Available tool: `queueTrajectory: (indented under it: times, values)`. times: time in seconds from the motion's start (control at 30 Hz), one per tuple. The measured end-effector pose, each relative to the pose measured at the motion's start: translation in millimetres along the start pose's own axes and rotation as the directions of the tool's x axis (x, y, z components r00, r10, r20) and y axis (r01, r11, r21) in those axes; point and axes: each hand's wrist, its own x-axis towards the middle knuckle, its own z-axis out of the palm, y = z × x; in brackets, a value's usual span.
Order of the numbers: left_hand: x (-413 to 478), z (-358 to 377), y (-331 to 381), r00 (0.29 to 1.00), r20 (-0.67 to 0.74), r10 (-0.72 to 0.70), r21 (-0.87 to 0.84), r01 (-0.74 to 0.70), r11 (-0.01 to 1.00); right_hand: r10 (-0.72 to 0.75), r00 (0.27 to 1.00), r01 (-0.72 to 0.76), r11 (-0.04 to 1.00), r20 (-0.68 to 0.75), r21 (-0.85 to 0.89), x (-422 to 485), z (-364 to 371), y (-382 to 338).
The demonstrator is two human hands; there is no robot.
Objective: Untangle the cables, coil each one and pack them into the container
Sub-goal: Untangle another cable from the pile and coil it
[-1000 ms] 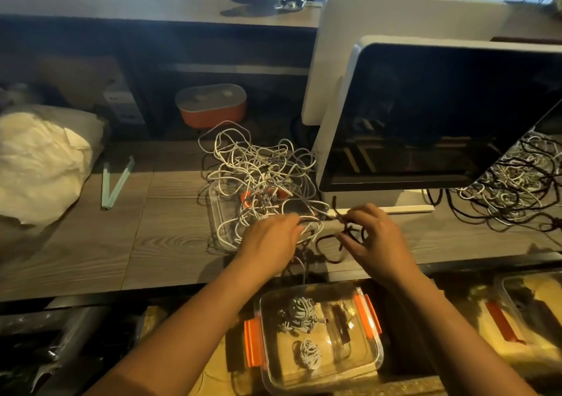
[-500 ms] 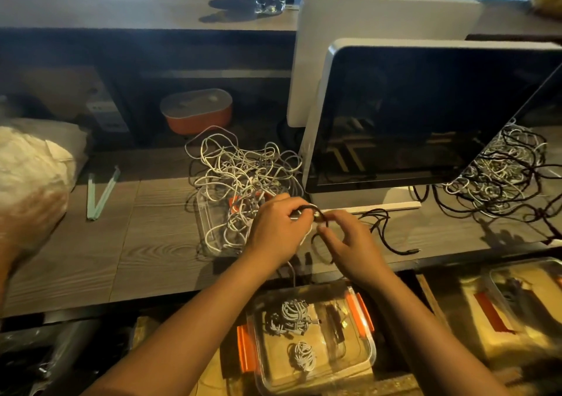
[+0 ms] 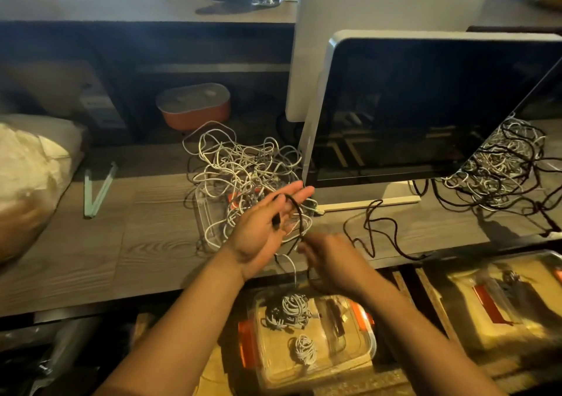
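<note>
My left hand (image 3: 261,228) is raised over the desk with its fingers straight. A black cable (image 3: 380,231) loops around those fingers, and the thumb pins its plug against the palm. My right hand (image 3: 331,261), blurred, grips the same cable just below, at the desk's front edge. The rest of the cable trails loose to the right on the desk. A tangle of white cables (image 3: 243,167) lies behind my left hand, over a clear box (image 3: 204,213). Below the desk sits an open clear container (image 3: 369,347) with orange clasps, holding two coiled white cables and a dark one.
A monitor (image 3: 425,106) stands at the right, with a second black-and-white cable tangle (image 3: 501,167) beside it. An orange box with a grey lid (image 3: 193,109), a green folded tool (image 3: 97,188) and a white bag (image 3: 27,164) are to the left. Another clear container (image 3: 501,298) sits at lower right.
My left hand has opened out and lifted, the black cable now looped over its fingers. My right hand has dropped toward the desk edge, drawing the cable down.
</note>
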Motion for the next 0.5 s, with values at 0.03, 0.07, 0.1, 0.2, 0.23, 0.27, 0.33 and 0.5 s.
queueTrajectory:
  times: [0.03, 0.07, 0.1, 0.2, 0.23, 0.27, 0.33, 0.5]
  values:
    - [4, 6, 0, 0.999, -0.032, 0.031, 0.010, -0.030, 0.999, -0.034, 0.998, 0.036, 0.999, 0.045, -0.036, -2, 5, -10]
    - [7, 11, 1, 0.995, -0.081, 0.060, -0.010, -0.062, 0.998, -0.052, 0.996, 0.056, 0.997, 0.078, -0.052, -5, 7, -18]
    - [10, 14, 2, 0.987, -0.136, 0.089, -0.067, -0.098, 0.993, -0.063, 0.994, 0.067, 0.997, 0.090, -0.049, -7, 8, -25]
    - [18, 18, 9, 0.949, -0.268, 0.164, -0.086, -0.193, 0.977, -0.045, 0.996, 0.044, 0.999, 0.071, 0.016, -12, 2, -37]
    - [21, 17, 11, 0.929, -0.293, 0.226, 0.047, -0.222, 0.974, -0.031, 0.998, 0.029, 0.999, 0.059, 0.043, -14, -2, -40]
    - [23, 15, 12, 0.902, -0.300, 0.310, 0.283, -0.226, 0.932, -0.013, 0.998, 0.009, 0.998, 0.057, 0.066, -14, -6, -43]
    - [25, 12, 13, 0.849, -0.188, 0.493, 0.794, -0.164, 0.585, -0.007, 0.999, 0.003, 0.997, 0.049, 0.080, -15, -15, -46]
    - [25, 9, 0, 0.890, 0.061, 0.451, 0.977, -0.145, 0.154, 0.011, 0.997, -0.016, 0.997, 0.074, 0.071, -16, -53, -42]
